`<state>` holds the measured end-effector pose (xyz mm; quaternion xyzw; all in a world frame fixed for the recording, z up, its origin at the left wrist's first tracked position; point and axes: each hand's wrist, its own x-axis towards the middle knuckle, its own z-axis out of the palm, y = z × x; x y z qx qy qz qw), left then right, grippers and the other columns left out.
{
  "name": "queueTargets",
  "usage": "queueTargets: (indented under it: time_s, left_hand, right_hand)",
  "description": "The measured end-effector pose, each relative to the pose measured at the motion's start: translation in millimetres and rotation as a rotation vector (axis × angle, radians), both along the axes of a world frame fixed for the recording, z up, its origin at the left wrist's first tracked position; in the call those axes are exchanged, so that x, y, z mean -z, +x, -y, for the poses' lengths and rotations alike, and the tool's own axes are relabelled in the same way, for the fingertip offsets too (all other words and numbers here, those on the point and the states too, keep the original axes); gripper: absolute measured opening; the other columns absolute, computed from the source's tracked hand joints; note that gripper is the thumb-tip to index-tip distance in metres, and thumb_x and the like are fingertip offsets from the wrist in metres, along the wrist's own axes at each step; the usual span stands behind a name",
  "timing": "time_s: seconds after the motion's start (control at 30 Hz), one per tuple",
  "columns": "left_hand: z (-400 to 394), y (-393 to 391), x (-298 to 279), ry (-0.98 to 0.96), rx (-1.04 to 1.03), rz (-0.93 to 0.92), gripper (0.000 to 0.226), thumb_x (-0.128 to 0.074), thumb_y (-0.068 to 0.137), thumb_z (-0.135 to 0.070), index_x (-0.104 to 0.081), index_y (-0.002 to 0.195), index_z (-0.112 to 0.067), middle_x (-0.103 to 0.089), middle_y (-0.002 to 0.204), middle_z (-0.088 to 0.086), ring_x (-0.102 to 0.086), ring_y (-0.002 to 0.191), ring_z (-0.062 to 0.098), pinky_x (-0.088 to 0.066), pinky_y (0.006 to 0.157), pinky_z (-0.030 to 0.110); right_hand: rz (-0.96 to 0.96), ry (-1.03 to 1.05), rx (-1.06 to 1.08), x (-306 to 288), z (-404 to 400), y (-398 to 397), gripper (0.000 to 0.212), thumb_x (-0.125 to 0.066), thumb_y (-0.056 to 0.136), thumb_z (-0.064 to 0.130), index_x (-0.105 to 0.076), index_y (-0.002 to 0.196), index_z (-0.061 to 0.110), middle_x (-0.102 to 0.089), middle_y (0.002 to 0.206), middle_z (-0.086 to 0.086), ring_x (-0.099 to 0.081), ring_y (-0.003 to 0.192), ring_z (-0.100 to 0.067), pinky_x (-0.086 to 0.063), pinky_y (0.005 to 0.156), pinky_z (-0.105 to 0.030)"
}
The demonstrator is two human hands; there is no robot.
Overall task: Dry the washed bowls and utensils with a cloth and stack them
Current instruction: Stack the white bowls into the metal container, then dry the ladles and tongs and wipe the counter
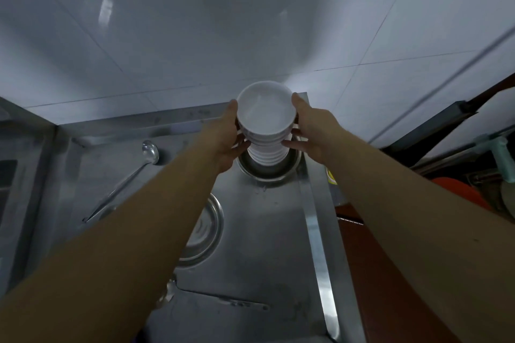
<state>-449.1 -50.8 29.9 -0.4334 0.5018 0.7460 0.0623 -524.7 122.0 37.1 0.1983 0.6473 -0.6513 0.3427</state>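
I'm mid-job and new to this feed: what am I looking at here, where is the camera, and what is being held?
There is no machine: a person works with bare hands. The one picture comes from a wide-angle camera on the person's head, looking forward and down. The left hand and right hand grip a stack of white bowls from both sides, above a steel basin. On the steel counter lie a ladle to the left and a round steel plate, partly hidden by the left arm. No cloth shows.

Dim room, glossy pale tiled wall (pixel 250 22) behind a steel counter (pixel 264 231).
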Motion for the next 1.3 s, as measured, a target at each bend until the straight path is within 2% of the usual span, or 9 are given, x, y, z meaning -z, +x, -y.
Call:
queueTargets:
  time_s: [0.17, 0.43, 0.67, 0.8, 0.97, 1.07, 1.17, 1.23, 1.3]
  left_hand:
    - [-1, -7, 7, -0.003, 0.073, 0.020, 0.034, -0.066, 0.098, -0.052, -0.063, 0.111, -0.021, -0.067, 0.123, 0.004, -0.066, 0.112, 0.024, -0.061, 0.083, 0.037]
    - [-1, -8, 19, -0.021, 0.046, 0.068, 0.034, -0.066, 0.099, -0.050, -0.065, 0.114, -0.020, -0.070, 0.120, 0.004, -0.068, 0.111, 0.023, -0.061, 0.093, 0.041]
    - [-3, -6, 17, -0.049, 0.070, 0.064, 0.032, -0.061, 0.101, -0.052, -0.065, 0.114, -0.022, -0.068, 0.121, 0.003, -0.066, 0.112, 0.022, -0.061, 0.086, 0.036]
    - [-1, 1, 14, -0.019, 0.065, 0.061, 0.036, -0.061, 0.101, -0.052, -0.067, 0.115, -0.020, -0.071, 0.121, 0.003, -0.067, 0.112, 0.022, -0.061, 0.084, 0.035]
    - [-2, 34, 14, -0.131, 0.029, 0.092, 0.036, -0.054, 0.106, -0.051, -0.066, 0.114, -0.018, -0.069, 0.105, -0.001, -0.068, 0.094, 0.015, -0.058, 0.057, 0.025]
    - [-7, 72, 24, -0.155, 0.108, 0.132, 0.028, -0.055, 0.105, -0.047, -0.065, 0.099, -0.022, -0.066, 0.104, -0.001, -0.063, 0.094, 0.018, -0.057, 0.072, 0.030]
    - [-10, 119, 39, -0.248, 0.261, 0.187, 0.031, -0.055, 0.105, -0.048, -0.064, 0.105, -0.019, -0.065, 0.119, 0.010, -0.063, 0.100, 0.024, -0.059, 0.086, 0.039]
    - [-14, 152, 44, -0.366, 0.352, 0.210, 0.041, -0.054, 0.105, -0.050, -0.067, 0.120, -0.014, -0.067, 0.124, 0.013, -0.066, 0.106, 0.027, -0.059, 0.097, 0.046]
    - [-20, 187, 44, -0.548, 0.474, 0.225, 0.047, -0.052, 0.103, -0.053, -0.070, 0.125, -0.016, -0.071, 0.121, 0.009, -0.066, 0.109, 0.030, -0.052, 0.102, 0.041]
  right_hand:
    - [0.035, 0.025, -0.003, 13, 1, -5, 0.060, -0.065, 0.099, 0.055, -0.057, 0.138, 0.010, -0.059, 0.138, -0.010, -0.061, 0.122, -0.031, -0.065, 0.086, -0.050]
    - [0.036, 0.040, 0.003, 21, 1, -2, 0.055, -0.066, 0.099, 0.054, -0.057, 0.136, 0.014, -0.057, 0.142, -0.009, -0.059, 0.126, -0.032, -0.067, 0.080, -0.046]
    - [0.038, 0.032, 0.026, 24, 1, 4, 0.053, -0.065, 0.098, 0.057, -0.057, 0.131, 0.016, -0.058, 0.138, -0.007, -0.060, 0.124, -0.030, -0.066, 0.084, -0.047]
    - [0.001, 0.070, 0.047, 22, 0, 6, 0.050, -0.060, 0.100, 0.061, -0.061, 0.125, 0.017, -0.063, 0.131, -0.004, -0.063, 0.118, -0.026, -0.065, 0.075, -0.038]
    - [-0.026, 0.157, 0.035, 30, -19, 40, 0.043, -0.055, 0.098, 0.061, -0.068, 0.105, 0.020, -0.070, 0.113, -0.001, -0.067, 0.095, -0.018, -0.062, 0.066, -0.035]
    - [-0.016, 0.229, -0.004, 45, -32, 79, 0.039, -0.052, 0.098, 0.056, -0.070, 0.105, 0.022, -0.068, 0.116, -0.003, -0.064, 0.096, -0.022, -0.058, 0.062, -0.034]
    - [-0.015, 0.332, -0.101, 63, -42, 125, 0.043, -0.046, 0.103, 0.057, -0.063, 0.117, 0.020, -0.059, 0.116, -0.009, -0.061, 0.086, -0.026, -0.056, 0.065, -0.035]
    - [-0.032, 0.367, -0.206, 70, -46, 157, 0.040, -0.040, 0.107, 0.052, -0.059, 0.117, 0.019, -0.056, 0.118, -0.015, -0.059, 0.089, -0.032, -0.058, 0.074, -0.043]
    - [-0.040, 0.383, -0.286, 72, -49, 191, 0.051, -0.039, 0.107, 0.052, -0.062, 0.122, 0.009, -0.059, 0.121, -0.017, -0.059, 0.099, -0.034, -0.058, 0.091, -0.051]
